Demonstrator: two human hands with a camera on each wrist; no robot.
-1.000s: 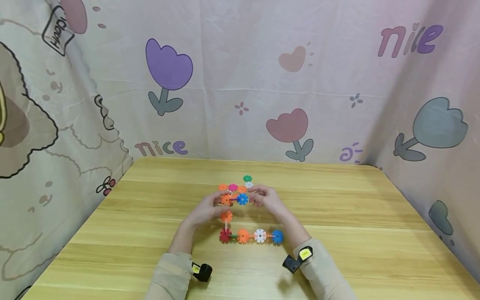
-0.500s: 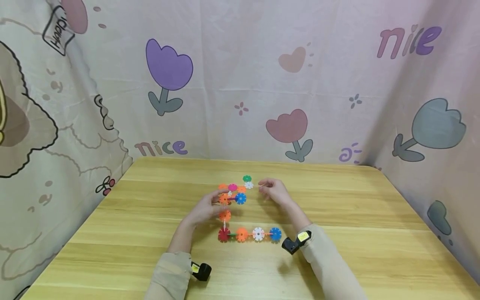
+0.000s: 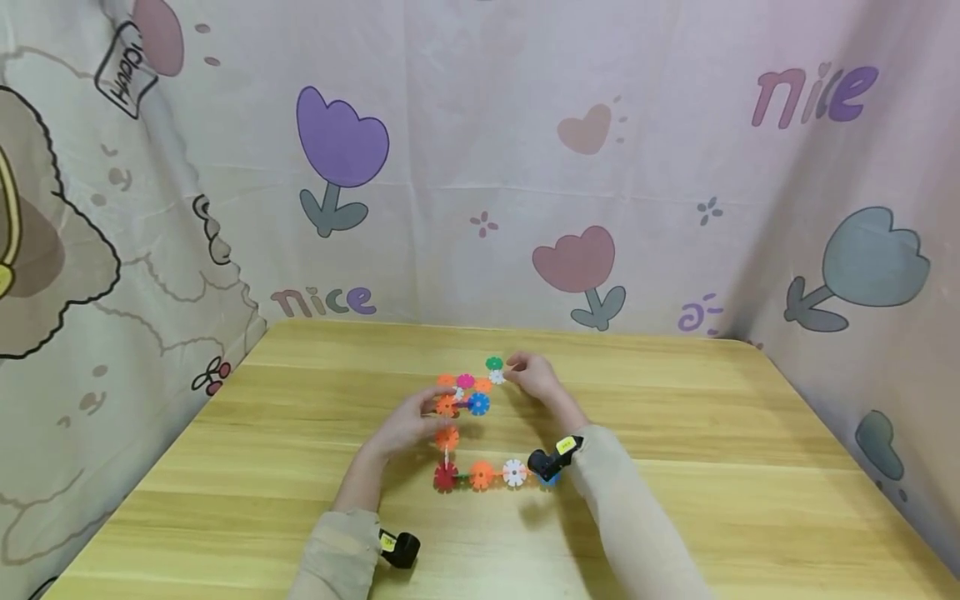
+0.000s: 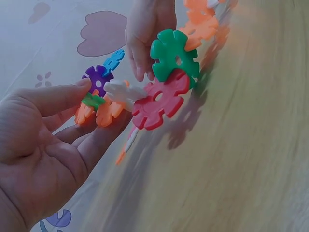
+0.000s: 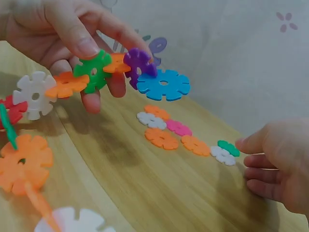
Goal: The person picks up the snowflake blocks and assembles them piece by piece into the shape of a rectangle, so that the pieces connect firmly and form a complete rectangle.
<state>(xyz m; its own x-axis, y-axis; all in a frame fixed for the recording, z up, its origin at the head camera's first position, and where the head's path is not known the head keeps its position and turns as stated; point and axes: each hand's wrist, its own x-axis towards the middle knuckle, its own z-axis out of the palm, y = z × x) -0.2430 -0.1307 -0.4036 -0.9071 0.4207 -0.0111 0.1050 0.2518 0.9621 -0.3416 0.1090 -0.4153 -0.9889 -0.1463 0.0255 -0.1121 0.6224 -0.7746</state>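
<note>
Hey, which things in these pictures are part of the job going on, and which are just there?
Seem part of the job:
- disc chain, held by the left hand
- green disc lying by the right hand
- pink disc, white discs and orange discs lying nearby

Just there:
- table
- printed curtain
- wrist cameras

At my left hand (image 3: 408, 423), green disc (image 5: 101, 72), purple disc (image 5: 137, 63), blue disc (image 5: 166, 92); beside my right hand (image 3: 538, 377), white disc (image 5: 223, 155); beneath both, yellow wood-grained table (image 3: 712, 467); beyond them, pale curtain (image 3: 465, 100) with purple and pink tulips (image 3: 342, 137).
</note>
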